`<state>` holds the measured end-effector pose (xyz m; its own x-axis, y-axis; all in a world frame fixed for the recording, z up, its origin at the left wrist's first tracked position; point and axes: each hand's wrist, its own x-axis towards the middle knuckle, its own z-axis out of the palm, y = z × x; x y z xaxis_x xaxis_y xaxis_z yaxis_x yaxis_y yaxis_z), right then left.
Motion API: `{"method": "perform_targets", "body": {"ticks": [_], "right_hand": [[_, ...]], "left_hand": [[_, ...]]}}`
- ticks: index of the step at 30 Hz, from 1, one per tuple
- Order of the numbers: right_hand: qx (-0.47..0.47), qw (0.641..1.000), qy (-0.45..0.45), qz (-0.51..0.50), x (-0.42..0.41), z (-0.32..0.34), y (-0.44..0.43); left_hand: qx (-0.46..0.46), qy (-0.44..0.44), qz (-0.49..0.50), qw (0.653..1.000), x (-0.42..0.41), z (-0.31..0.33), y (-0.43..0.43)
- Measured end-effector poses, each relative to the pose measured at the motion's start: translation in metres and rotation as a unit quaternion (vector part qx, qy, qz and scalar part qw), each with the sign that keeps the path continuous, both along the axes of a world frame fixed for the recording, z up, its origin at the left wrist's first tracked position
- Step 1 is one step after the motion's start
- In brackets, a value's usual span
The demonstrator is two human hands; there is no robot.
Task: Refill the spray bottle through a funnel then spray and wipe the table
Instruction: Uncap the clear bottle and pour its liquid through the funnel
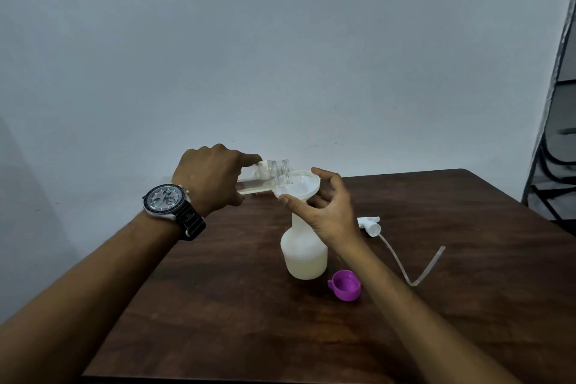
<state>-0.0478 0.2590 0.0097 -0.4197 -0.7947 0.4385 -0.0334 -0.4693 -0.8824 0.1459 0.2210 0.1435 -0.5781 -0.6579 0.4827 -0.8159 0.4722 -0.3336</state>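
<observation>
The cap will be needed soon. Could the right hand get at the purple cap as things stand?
Probably yes: the purple cap lies uncovered on the table, close beside that arm. But the right hand grips the funnel and must let go first.

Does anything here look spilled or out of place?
Nothing stands out. No spill shows on the table. The spray head and purple cap lie loose beside the spray bottle, which fits a refill; the right hand holds the funnel.
</observation>
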Motion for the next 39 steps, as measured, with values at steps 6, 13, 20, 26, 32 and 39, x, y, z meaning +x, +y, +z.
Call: {"method": "perform_targets", "body": {"ticks": [6, 13, 20, 26, 32, 39], "right_hand": [[0.001, 1.000, -0.004, 0.003, 0.0001, 0.0003, 0.0009], [-0.001, 1.000, -0.007, 0.006, 0.0003, 0.0017, 0.0024], [-0.002, 1.000, -0.005, 0.008, 0.0001, 0.0006, 0.0018], [-0.006, 1.000, -0.008, 0.007, -0.0003, -0.0006, -0.0001], [-0.003, 1.000, -0.008, 0.005, -0.0001, -0.0011, -0.0014], [-0.001, 1.000, -0.003, 0.007, -0.0003, -0.0007, 0.0007]], "left_hand": [[0.000, -0.001, 0.000, 1.000, -0.0002, -0.0001, -0.0004], [0.005, 0.000, 0.003, 1.000, -0.0003, -0.0001, 0.0004], [0.001, 0.000, 0.002, 1.000, -0.0009, 0.0003, 0.0014], [0.002, 0.001, 0.004, 1.000, -0.0007, 0.0000, 0.0021], [0.006, -0.001, 0.008, 1.000, -0.0008, 0.0020, 0.0045], [0.006, -0.004, 0.011, 1.000, -0.0016, 0.0025, 0.0066]]}}
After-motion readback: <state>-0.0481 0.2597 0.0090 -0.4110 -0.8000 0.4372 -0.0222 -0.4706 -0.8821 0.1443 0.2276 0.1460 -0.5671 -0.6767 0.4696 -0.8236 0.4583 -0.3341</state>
